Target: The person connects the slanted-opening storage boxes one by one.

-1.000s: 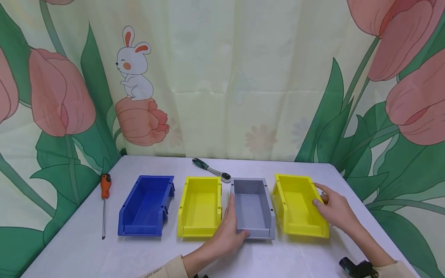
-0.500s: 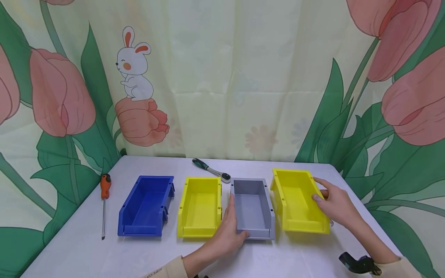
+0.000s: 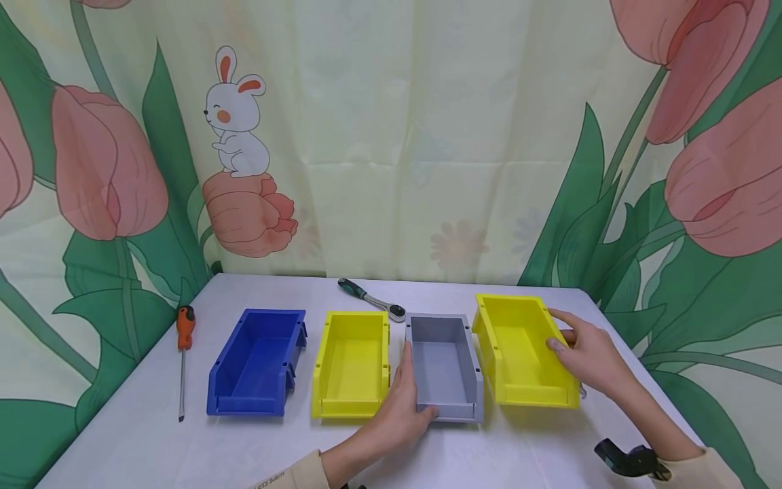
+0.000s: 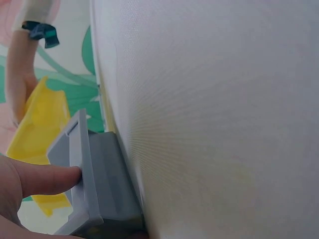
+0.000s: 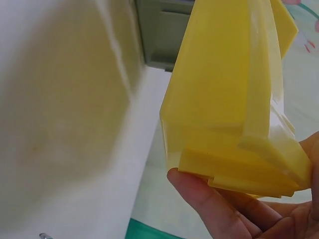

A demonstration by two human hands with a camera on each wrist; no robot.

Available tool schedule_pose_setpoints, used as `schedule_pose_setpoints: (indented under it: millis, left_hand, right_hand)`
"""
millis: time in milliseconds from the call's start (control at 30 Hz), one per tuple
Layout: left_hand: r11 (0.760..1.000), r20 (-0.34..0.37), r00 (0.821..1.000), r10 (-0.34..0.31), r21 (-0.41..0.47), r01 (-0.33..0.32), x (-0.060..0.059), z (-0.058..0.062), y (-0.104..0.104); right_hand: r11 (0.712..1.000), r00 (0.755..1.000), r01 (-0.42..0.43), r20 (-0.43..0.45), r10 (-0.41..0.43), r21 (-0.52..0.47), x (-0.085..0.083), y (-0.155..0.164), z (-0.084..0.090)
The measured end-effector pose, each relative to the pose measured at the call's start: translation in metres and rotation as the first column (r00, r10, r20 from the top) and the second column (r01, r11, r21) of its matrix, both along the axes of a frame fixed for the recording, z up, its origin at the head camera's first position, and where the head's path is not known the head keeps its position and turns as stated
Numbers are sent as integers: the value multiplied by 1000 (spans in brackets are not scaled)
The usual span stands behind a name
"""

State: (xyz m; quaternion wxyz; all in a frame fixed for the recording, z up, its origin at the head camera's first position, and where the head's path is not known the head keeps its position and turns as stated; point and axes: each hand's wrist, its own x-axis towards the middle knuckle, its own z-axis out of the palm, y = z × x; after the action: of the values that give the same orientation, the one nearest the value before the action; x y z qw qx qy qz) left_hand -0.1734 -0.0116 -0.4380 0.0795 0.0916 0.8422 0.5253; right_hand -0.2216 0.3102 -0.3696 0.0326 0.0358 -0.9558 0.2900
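Note:
My left hand [image 3: 408, 397] grips the front left corner of a grey bin [image 3: 442, 363], thumb along its left wall; in the left wrist view a finger [image 4: 42, 179] presses the grey bin's [image 4: 94, 184] rim. My right hand [image 3: 567, 345] holds the right wall of a yellow bin [image 3: 519, 353], which hangs slightly tilted just above the table, close beside the grey bin. Seen from the right wrist, my fingers [image 5: 209, 204] curl under the yellow bin's [image 5: 234, 99] edge.
On the white table [image 3: 153, 441] a second yellow bin [image 3: 351, 363] and a blue bin [image 3: 256, 363] stand left of the grey one. An orange-handled screwdriver [image 3: 183, 353] lies far left, a ratchet wrench [image 3: 373, 299] behind the bins. A flowered curtain hangs behind.
My right hand has raised the right yellow bin off the table and brought it a little back and left, toward the grey bin. The left hand has stayed put.

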Motion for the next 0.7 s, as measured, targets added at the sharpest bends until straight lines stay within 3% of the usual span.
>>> schedule_pose_setpoints:
  millis: [700]
  left_hand:
    - [1000,-19,1000,-6,-13,5,2,-1,-1]
  right_hand:
    - [1000,1000,-1,13,1,-10,-5,-3,-2]
